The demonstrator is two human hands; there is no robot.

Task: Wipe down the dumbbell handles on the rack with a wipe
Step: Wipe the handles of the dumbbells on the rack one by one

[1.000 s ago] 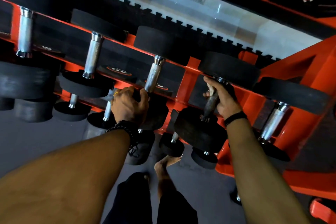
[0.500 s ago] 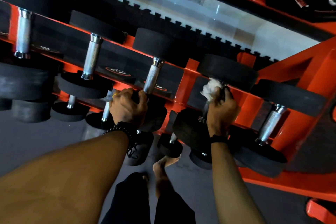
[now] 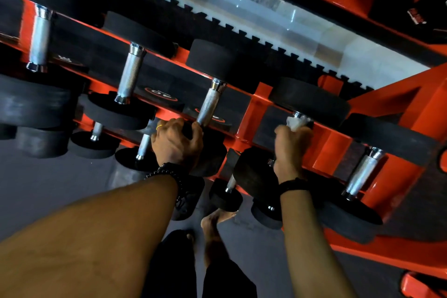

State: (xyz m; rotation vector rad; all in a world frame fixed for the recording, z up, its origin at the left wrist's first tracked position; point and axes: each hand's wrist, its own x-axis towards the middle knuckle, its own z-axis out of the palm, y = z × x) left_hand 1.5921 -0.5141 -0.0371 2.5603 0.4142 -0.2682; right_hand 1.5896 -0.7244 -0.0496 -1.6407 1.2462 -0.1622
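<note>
Gripping a white wipe [image 3: 297, 123] around a dumbbell handle on the orange rack [image 3: 260, 104], right hand [image 3: 291, 150] fingers curled tight. Clasping the neighbouring dumbbell's near end, left hand [image 3: 175, 143] fingers wrapped.

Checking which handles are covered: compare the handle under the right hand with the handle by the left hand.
The right hand grips its handle with a white wipe, so little metal shows. The handle by the left hand is bare and silver; that hand holds only its lower end. Both handles sit tilted on the orange rack.
</note>
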